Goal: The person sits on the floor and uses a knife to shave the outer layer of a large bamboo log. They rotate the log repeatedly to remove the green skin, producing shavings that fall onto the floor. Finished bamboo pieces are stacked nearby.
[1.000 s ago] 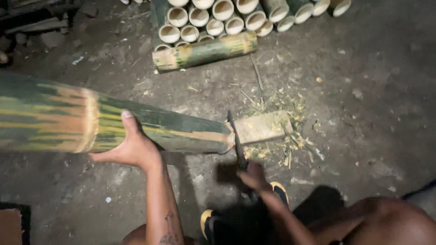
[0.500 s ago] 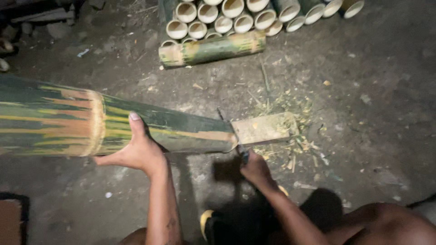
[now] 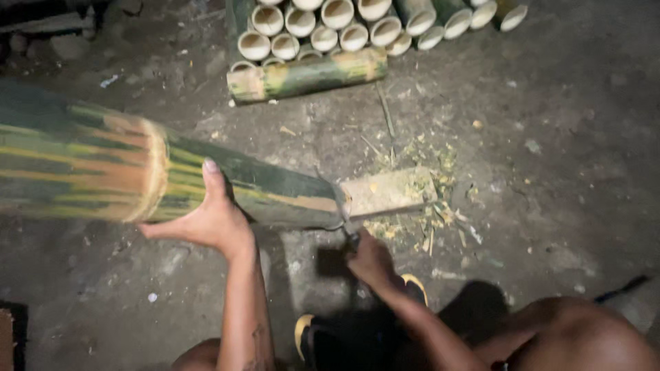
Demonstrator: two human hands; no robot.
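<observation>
Left hand (image 3: pixel 210 223) grips the near side of the big bamboo pole (image 3: pixel 158 175), palm on the green and yellow culm, fingers wrapped under, thumb up along the surface just right of the pale node ring. Right hand (image 3: pixel 370 260) is shut round the handle of a blade (image 3: pixel 342 206); the handle is mostly hidden in the fist, and the blade is thin and dark, so we can't tell its exact kind. We see the blade standing right at the cut end of the pole, where that end meets the wooden block (image 3: pixel 388 192). Whether the edge is in the bamboo or just against it, can't tell, too blurred. The pole runs from the left edge of the head view across to the middle, far end resting at the block, which lies flat on the dirt floor (image 3: pixel 550 137). Pale chips and shavings (image 3: pixel 426 158) are scattered on and around the block. Behind, at top centre, a stack of cut bamboo tubes (image 3: pixel 330 24) shows open ends toward us, with one short green section (image 3: pixel 306 75) lying crosswise in front of it. A dark sandal with a yellow rim (image 3: pixel 412 285) sits just beside our right forearm.
</observation>
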